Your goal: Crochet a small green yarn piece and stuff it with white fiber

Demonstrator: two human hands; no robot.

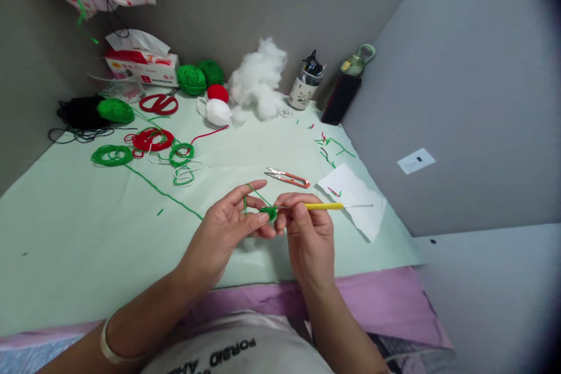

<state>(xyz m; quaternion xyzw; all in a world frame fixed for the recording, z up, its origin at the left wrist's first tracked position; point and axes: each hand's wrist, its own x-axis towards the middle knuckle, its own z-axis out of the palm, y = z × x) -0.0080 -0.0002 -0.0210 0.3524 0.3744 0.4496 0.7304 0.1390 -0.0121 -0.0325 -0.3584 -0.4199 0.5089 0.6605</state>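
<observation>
At eight o'clock from the work, our left hand (234, 219) pinches; at four, our right hand (307, 225) grips the yellow hook (326, 206). Between them, in our left pinch: the green piece (271, 213). We'd best keep the green yarn (260, 195) evenly taut.

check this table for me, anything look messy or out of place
Mostly the thread scraps: short red and green bits lie loose toward the right side of the table, some on the white paper, which sits askew. One green snippet also lies alone on the left, away from the others.
</observation>
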